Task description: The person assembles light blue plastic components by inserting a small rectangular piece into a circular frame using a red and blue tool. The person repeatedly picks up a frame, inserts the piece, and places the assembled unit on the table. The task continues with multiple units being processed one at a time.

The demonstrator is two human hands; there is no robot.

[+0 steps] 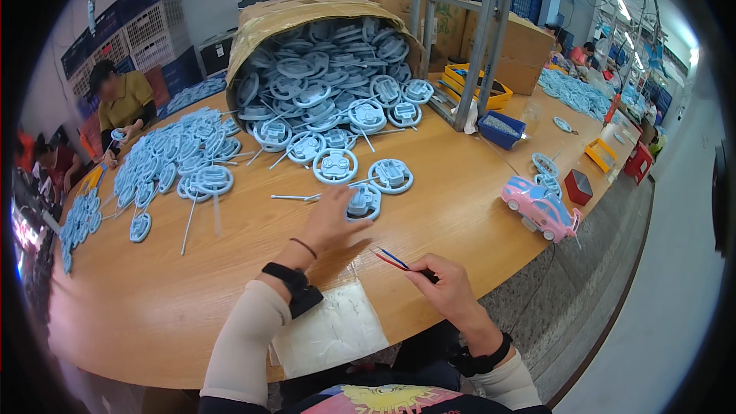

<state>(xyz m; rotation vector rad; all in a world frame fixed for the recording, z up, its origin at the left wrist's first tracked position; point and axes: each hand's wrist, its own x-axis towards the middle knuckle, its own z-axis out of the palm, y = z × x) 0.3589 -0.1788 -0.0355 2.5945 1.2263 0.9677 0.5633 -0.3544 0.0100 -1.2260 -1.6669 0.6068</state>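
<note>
While left hand [331, 216] wide, wires [394, 262] in right [446, 285].

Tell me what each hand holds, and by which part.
Right hand: a thin, two-pronged red-and-blue item, held at its black end. Left hand: over a light-blue steering wheel; whether it grips cannot be told.
</note>
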